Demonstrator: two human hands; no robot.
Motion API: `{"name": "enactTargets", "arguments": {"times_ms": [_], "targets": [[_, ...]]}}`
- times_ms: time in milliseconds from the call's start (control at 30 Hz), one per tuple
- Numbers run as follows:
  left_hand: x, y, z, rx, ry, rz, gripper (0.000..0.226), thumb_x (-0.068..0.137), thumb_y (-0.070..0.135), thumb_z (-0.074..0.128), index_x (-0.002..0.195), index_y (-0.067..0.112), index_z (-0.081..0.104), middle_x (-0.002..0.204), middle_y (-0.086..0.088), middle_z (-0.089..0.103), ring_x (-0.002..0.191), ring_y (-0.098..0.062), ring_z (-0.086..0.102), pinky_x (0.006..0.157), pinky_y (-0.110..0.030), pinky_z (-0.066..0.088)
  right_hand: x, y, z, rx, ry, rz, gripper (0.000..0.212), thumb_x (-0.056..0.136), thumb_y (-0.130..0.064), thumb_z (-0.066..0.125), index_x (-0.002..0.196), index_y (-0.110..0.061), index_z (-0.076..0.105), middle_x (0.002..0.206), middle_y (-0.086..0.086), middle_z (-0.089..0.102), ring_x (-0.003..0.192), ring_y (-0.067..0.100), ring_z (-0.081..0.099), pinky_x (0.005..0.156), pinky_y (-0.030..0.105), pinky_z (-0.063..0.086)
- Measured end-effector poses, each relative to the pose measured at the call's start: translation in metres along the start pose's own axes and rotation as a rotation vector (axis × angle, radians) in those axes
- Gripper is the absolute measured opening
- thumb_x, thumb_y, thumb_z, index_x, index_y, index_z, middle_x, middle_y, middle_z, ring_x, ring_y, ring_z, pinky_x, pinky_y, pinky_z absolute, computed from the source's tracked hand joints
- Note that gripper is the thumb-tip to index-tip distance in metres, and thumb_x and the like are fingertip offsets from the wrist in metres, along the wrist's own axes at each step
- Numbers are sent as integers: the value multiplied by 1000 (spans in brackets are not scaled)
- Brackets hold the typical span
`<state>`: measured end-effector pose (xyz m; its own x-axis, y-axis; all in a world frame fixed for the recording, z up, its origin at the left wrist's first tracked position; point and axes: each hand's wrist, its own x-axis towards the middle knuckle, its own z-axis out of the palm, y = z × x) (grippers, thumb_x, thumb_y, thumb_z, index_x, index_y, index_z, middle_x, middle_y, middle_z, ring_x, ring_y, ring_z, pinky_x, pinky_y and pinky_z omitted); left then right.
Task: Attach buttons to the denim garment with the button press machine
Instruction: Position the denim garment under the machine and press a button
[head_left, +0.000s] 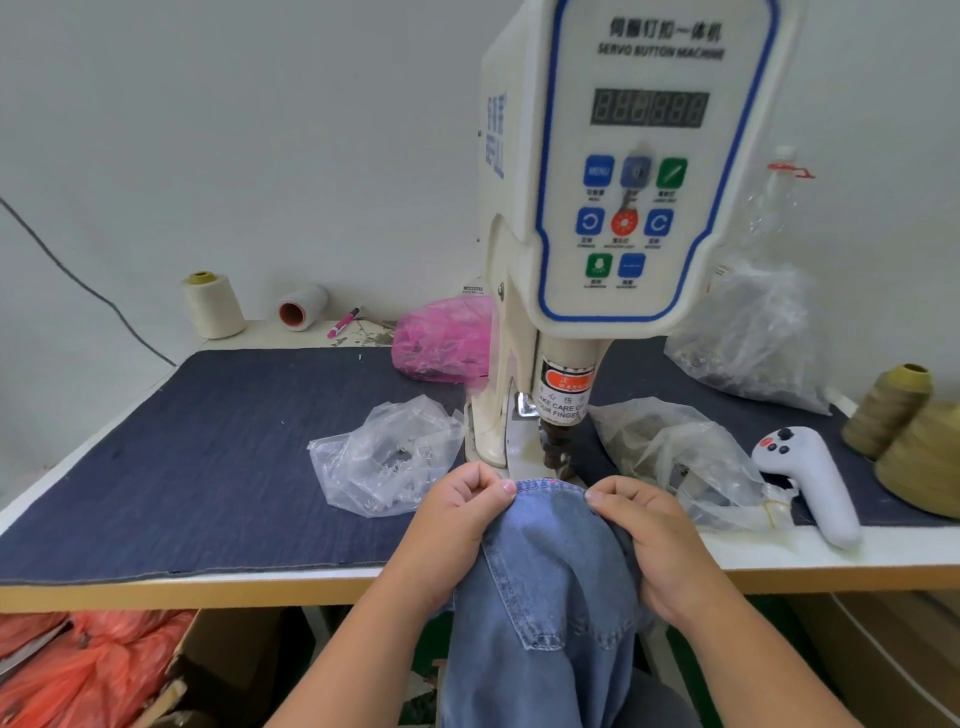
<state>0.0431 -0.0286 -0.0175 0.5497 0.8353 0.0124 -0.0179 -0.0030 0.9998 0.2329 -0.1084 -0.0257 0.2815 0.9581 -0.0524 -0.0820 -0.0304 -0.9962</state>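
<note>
- Left hand (460, 512) pinching the upper edge of the denim garment (550, 582) between thumb and curled fingers, on the left of the hem.
- Right hand (644, 535) pinching the same edge on the other side, fingers curled into the cloth — presumably to stretch the band flat between the two grips.
- Garment draped over the front edge of the table (831, 558), most of it hanging down toward the lap, only the held edge lifted up to the machine's foot.
- Small red dot (555, 482) on the edge between the thumbs — likely a positioning light or mark for the button spot.
- Button press machine (639, 171) directly behind, its dark punch head (558, 447) just above and beyond the held edge; not yet under it, by the look.
- Clear plastic bags (384, 457) to either side, close at hand — probably button parts, contents too blurred to tell.
- White handheld controller (810, 478) lying to the right, thread cones (888, 410) beyond it.
</note>
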Motion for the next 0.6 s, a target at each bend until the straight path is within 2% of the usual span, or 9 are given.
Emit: {"name": "enactTargets", "arguments": {"times_ms": [100,233,433,600], "targets": [[1,1,0,-12,-12,-9,22,91,33,63,78,16,55,78,-9,50,76,-22,44,75,-39,40,1,0,-1,22,-3,2,18,74,-33,67,69,-17,71,71,4,67,69,12,62,63,29,48],[2,3,-1,-28,-23,-20,24,83,38,63,77,17,55,79,-10,50,77,-22,44,75,-39,39,2,-1,-1,67,-23,4,16,74,-29,67,65,-17,70,69,4,65,67,12,61,63,29,48],[2,1,-2,-37,-31,-36,23,83,39,63,75,18,56,79,-10,51,76,-22,45,75,-38,40,3,1,-1,47,-2,2,17,76,-30,65,67,-17,71,72,4,67,70,14,62,67,32,48],[2,2,0,-39,-16,-25,23,83,38,63,74,18,55,79,-10,51,76,-23,45,76,-40,39,5,3,-1,74,8,-8,16,76,-29,66,68,-16,71,71,4,67,68,12,63,65,30,48]]}}
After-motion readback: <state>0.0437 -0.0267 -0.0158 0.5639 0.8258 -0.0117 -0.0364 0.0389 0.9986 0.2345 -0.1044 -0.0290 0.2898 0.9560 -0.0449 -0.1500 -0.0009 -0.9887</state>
